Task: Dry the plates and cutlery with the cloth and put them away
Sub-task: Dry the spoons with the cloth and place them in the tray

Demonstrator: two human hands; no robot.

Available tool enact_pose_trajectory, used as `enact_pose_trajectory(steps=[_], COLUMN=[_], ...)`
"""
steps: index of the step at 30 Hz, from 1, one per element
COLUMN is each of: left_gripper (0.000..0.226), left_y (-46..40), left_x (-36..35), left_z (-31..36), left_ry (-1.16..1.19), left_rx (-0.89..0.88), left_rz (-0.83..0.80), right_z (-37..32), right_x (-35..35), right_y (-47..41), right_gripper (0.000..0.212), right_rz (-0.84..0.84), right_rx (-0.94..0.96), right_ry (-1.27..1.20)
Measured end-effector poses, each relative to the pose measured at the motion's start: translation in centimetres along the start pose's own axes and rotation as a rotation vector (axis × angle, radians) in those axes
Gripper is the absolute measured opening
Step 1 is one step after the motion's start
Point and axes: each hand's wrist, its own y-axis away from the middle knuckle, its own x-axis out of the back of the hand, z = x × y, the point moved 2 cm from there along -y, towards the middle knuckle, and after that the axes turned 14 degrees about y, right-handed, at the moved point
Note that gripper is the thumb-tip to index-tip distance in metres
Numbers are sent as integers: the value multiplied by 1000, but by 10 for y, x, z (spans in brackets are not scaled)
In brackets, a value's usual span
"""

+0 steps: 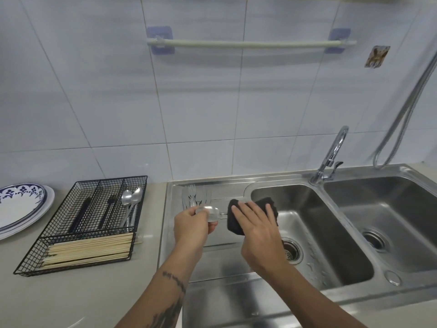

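My left hand (192, 224) pinches the bowl of a metal spoon (211, 212) over the steel drainboard (222, 261). The spoon's handle runs right into a dark cloth (234, 223), which my right hand (256, 229) holds wrapped around it. Several forks (192, 197) lie at the back of the drainboard. A black wire cutlery tray (37, 259) on the counter holds spoons (130, 200), dark-handled cutlery and wooden chopsticks (89, 249). Stacked blue-patterned plates (21, 207) sit at the far left.
A double steel sink (331, 233) lies to the right, with a tap (331, 155) behind it and a metal hose (406, 107) hanging at the far right. A towel rail (248, 44) is fixed to the tiled wall.
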Motion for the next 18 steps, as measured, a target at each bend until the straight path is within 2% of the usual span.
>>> enact_pose_trajectory(steps=[3,7,11,15,18], left_gripper=[16,16,9,6,4], left_y=[-1,-9,-14,-22,-41], left_x=[-1,13,18,24,39], left_z=[4,8,8,5,3], left_ry=[29,65,120,198,234], left_rx=[22,37,95,161,159], left_rz=[-31,22,1,-24,28], right_z=[-6,9,-15,-43,-50], right_x=[0,-1,-4,-11,-21], right_y=[-3,-3,-14,-26,-38], right_gripper=[76,78,71,68,68], right_rz=[13,-44,-18,-62,-70], right_rx=[53,-43,35,57,114], right_ry=[-35,-14,-55,-120,-74])
